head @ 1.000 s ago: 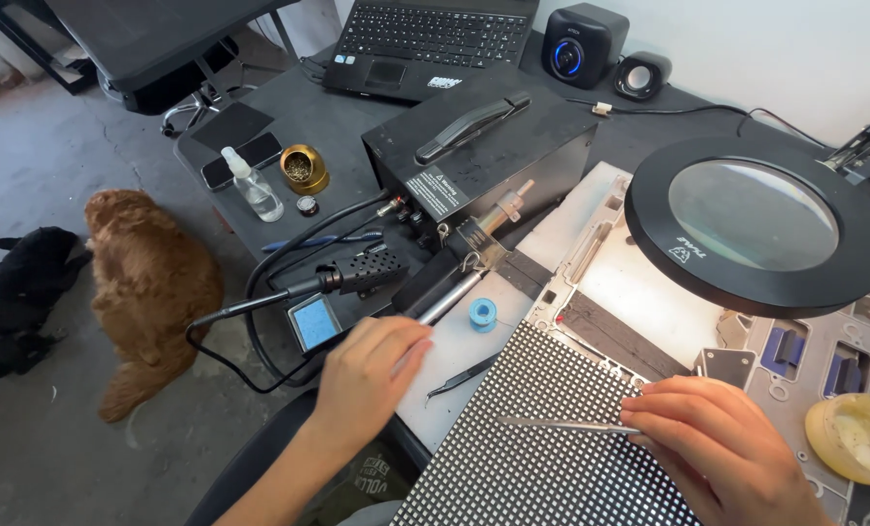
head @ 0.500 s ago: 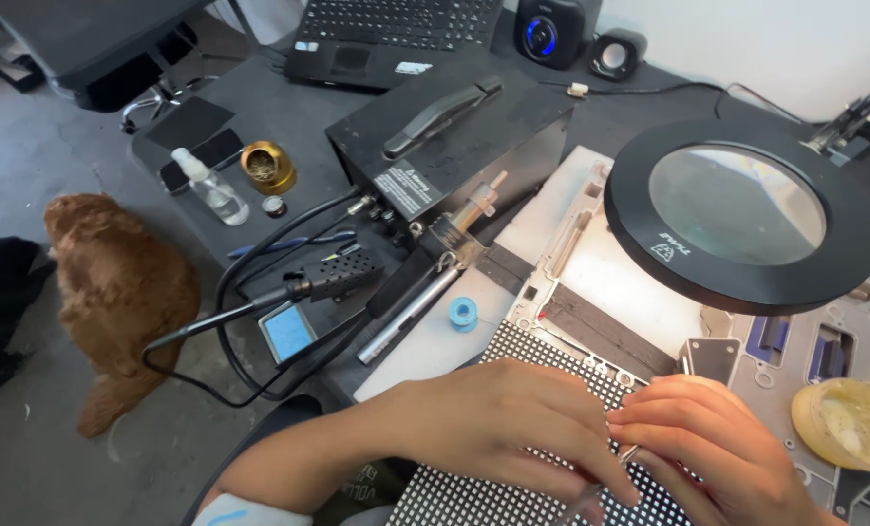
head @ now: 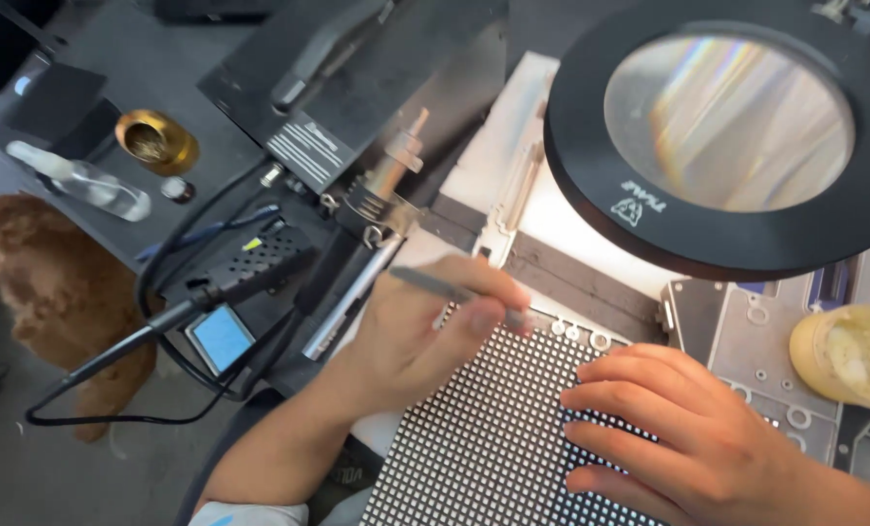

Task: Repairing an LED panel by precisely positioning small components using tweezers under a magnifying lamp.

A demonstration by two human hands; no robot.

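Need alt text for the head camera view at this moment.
Left hand holds thin tweezers over a black dotted LED panel while the right hand rests flat on it. A round magnifier lamp hangs above; a soldering iron lies left.

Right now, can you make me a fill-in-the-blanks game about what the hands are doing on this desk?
1. The left hand holds thin grey ____.
2. The right hand lies flat on the dotted ____.
3. The round black lamp above the desk has a big magnifying ____ in it.
4. On the floor beside the desk sits a fluffy brown ____.

Missing words: tweezers; panel; glass; dog
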